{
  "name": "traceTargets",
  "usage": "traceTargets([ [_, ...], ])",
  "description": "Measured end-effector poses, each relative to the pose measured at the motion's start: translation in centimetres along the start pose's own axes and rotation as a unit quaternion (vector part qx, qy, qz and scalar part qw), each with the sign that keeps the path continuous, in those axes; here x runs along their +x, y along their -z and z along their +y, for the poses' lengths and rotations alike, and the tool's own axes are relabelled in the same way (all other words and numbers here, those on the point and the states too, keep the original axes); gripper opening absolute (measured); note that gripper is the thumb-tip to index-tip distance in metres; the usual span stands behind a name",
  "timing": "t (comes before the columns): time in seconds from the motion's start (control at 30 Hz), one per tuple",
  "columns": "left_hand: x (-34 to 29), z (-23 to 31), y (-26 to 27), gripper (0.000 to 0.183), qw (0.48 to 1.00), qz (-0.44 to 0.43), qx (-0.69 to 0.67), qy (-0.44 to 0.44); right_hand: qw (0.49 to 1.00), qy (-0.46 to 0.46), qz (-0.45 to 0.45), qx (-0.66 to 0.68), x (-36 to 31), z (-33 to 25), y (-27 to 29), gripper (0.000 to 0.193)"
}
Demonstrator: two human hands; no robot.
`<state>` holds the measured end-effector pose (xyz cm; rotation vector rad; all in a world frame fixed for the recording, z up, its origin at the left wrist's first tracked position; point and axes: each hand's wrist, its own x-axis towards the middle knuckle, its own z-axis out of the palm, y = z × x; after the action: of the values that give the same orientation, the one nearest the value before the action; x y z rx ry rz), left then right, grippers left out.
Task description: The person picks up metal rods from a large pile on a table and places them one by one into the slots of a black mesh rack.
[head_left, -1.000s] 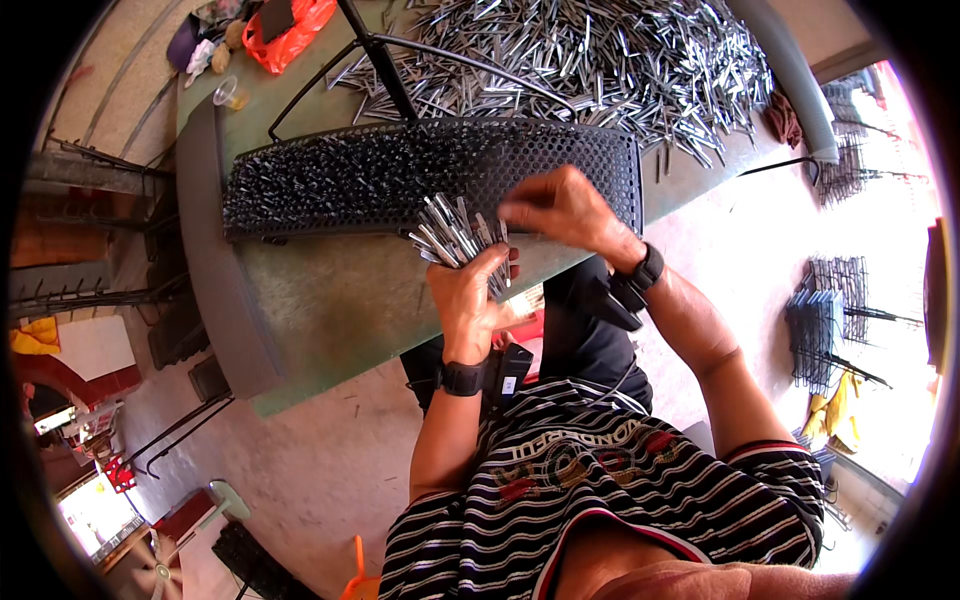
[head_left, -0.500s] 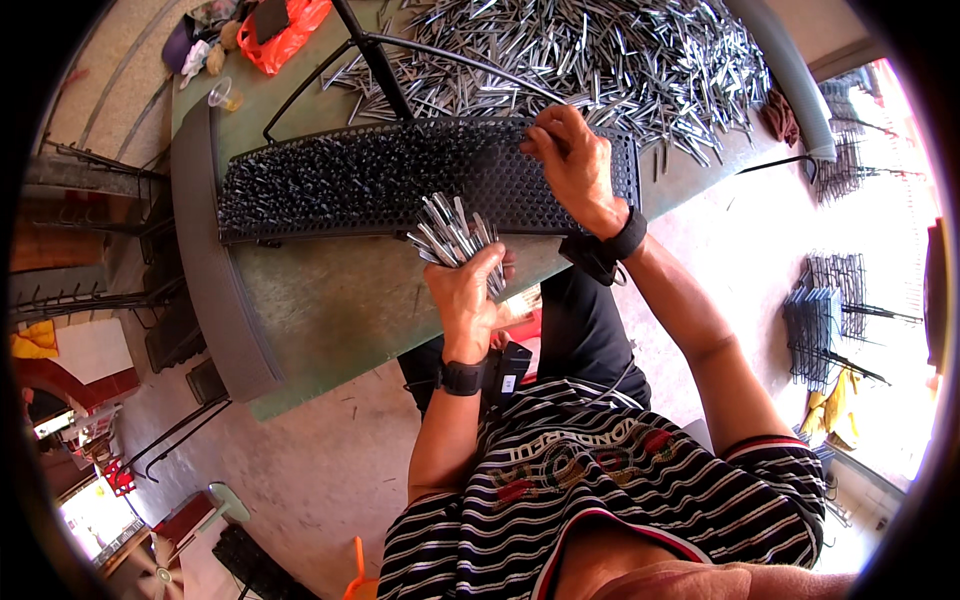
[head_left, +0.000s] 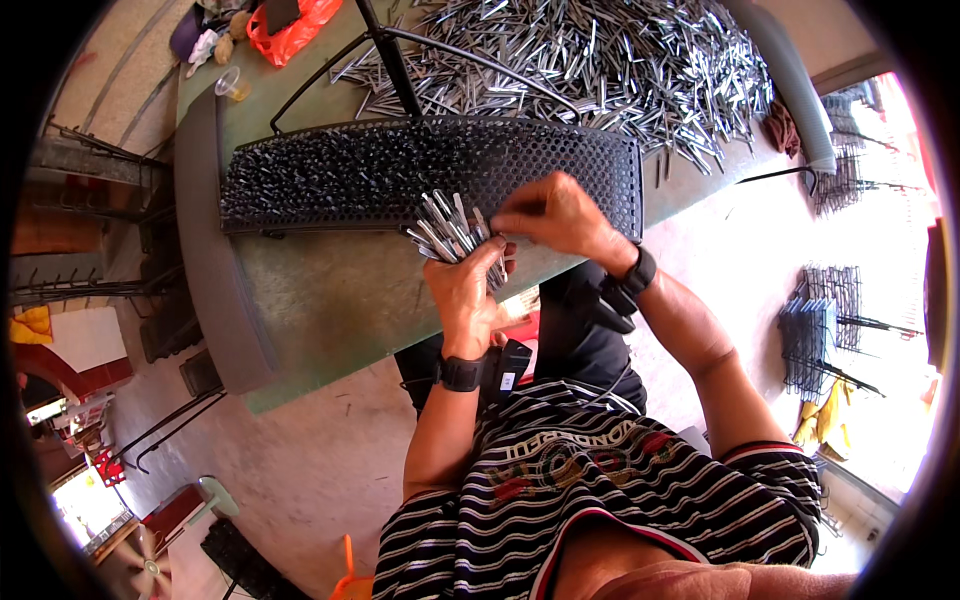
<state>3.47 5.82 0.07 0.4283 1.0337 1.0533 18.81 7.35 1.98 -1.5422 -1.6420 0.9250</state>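
Observation:
My left hand (head_left: 463, 290) is closed around a bunch of slim metal strips (head_left: 447, 230), whose silvery ends fan out above the fist. Against the right edge of that bunch, my right hand (head_left: 562, 218) has its thumb and fingers pinched together. Whether a strip is between those fingertips is too small to tell. Just beyond both hands lies a long black perforated tray (head_left: 592, 160). Many upright strips (head_left: 310, 175) fill its left and middle part, while open holes show toward its right end.
A large heap of loose metal strips (head_left: 600, 70) covers the far side of the green table (head_left: 320, 310). A black metal frame (head_left: 392, 70) rises behind the tray. At the far left are a plastic cup (head_left: 232, 85) and a red bag (head_left: 290, 35). Wire racks (head_left: 825, 325) stand at right.
My right hand has come from over the tray's right part toward me and left, down to the bunch. My left hand stays nearly in place with its strips.

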Motion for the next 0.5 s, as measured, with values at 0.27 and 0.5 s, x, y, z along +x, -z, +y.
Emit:
traceTargets([
  [0.27, 0.0, -0.5, -0.3, 0.021, 1.000, 0.019, 0.002, 0.011, 0.976, -0.084, 0.131, 0.153, -0.1, -0.5, 0.9, 0.011],
  [0.5, 0.0, -0.5, -0.1, 0.018, 0.999, 0.033, 0.000, -0.006, 0.960, 0.054, 0.272, 0.032, 2.1, 1.1, 0.9, 0.010],
])
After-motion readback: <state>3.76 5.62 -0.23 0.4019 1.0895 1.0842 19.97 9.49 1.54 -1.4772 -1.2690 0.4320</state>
